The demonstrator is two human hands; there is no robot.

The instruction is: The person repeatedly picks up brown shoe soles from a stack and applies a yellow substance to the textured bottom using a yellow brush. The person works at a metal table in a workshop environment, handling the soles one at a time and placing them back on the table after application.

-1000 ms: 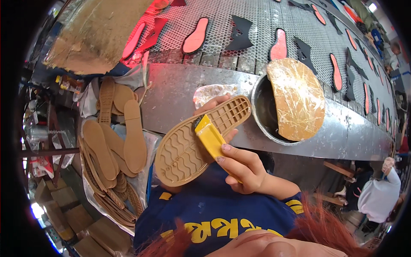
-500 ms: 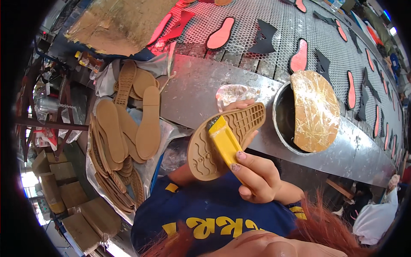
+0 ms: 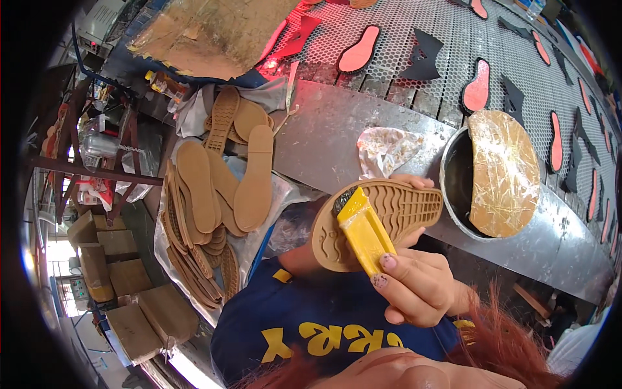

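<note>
Quickly: I saw the tan sole [image 3: 379, 220] held above the lap, left hand [image 3: 414, 185] gripping its far edge from behind, mostly hidden. It looked light, bendy, grippy. Right hand [image 3: 418, 288] was clamped on the yellow brush [image 3: 364, 230] against the tread.

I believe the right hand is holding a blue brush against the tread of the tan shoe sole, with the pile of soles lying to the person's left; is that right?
Not quite: the brush is yellow, not blue, as the head view shows. The right hand does hold it against the tread of the tan shoe sole, and the pile of soles lies to the person's left.
</note>
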